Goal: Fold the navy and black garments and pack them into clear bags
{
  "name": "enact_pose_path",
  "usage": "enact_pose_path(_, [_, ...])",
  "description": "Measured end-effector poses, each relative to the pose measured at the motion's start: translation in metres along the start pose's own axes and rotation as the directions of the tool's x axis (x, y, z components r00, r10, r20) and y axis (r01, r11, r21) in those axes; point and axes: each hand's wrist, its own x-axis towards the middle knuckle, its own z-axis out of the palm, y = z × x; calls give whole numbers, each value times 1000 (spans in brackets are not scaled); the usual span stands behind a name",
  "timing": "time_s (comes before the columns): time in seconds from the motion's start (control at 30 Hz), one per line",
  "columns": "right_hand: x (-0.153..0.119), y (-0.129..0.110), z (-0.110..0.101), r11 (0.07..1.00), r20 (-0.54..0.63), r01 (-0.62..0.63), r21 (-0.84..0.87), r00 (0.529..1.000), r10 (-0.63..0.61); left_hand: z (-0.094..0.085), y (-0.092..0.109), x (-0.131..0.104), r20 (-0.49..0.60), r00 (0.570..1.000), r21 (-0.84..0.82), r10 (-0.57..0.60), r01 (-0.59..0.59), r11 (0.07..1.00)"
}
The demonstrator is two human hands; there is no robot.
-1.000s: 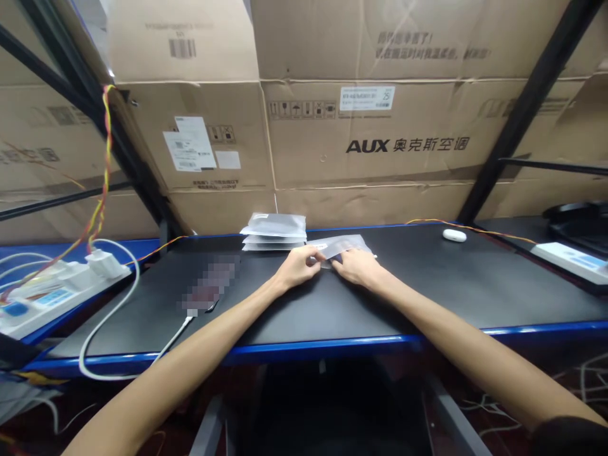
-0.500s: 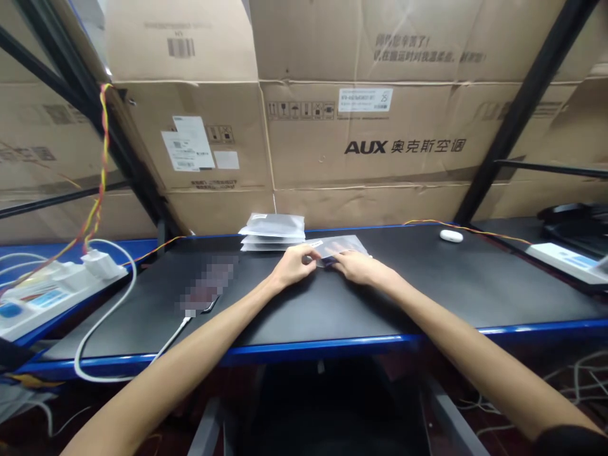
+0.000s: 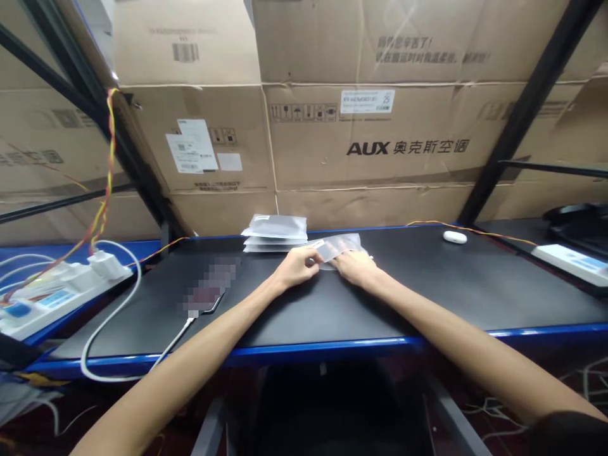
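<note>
Centrally, in the head camera's forward-and-down view, a person's two bare hands meet over a flat, frosted translucent plastic bag (image 3: 352, 240) with a small white label, near the far edge of a black-topped table (image 3: 418, 297) with blue edging. The left hand (image 3: 297, 267) appears to pinch the bag's left side between thumb and fingertips, beside the label. The right hand (image 3: 355, 267) lies at the bag's near side, its fingers partly showing through the cloudy film; whether they grasp anything inside or beneath it cannot be told. Just left of the bag, a neat stack of similar white, frosted flat packets (image 3: 276, 232) stands very close to it, perhaps touching. The likeliest trouble is the thin film creasing or tearing if the right fingers push hard while the left pinch stays firm; a loose pinch could instead let the bag slide. A leftward jerk could topple the stack, since its layers look slippery and sit slightly uneven. Further left, a white charging cable (image 3: 84, 351) loops over the table's front edge near the left forearm, which could snag it and drag the dark, blurred-out phone (image 3: 209, 292).
</note>
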Motion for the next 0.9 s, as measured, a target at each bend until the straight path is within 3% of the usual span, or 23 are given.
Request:
enact_pose_path(0.17, [-21, 12, 6, 995, -79, 97, -34, 992, -99, -2, 1, -1, -1, 1000, 5, 20, -20, 1000])
enact_pose_path(0.43, [-8, 3, 0, 995, -68, -1, -96, 998, -5, -2, 2, 0, 27, 1000, 4, 11, -11, 1000])
enact_pose_path(0.53, [-18, 9, 2, 991, -98, 115, -75, 988, -123, -4, 0, 0, 11, 1000, 32, 21, -22, 999])
enact_pose_path(0.6, [-30, 18, 5, 961, -141, 275, -23, 951, -275, -6, -2, 0, 17, 999, 97, 33, -34, 995])
enact_pose_path(0.7, [-49, 35, 8, 859, -247, 494, 133, 856, -454, -11, -6, -1, 51, 999, 263, 4, -17, 965])
enact_pose_path(0.77, [-58, 47, 8, 807, -409, 536, 248, 813, -414, -15, -9, -2, 87, 996, 387, -35, -2, 922])
enact_pose_path(0.83, [-63, 60, 6, 804, -545, 508, 308, 787, -289, -18, -10, -2, 119, 991, 495, -61, -6, 869])
enact_pose_path(0.9, [-65, 72, 4, 830, -596, 471, 301, 772, -222, -19, -9, -2, 146, 988, 557, -43, -46, 829])
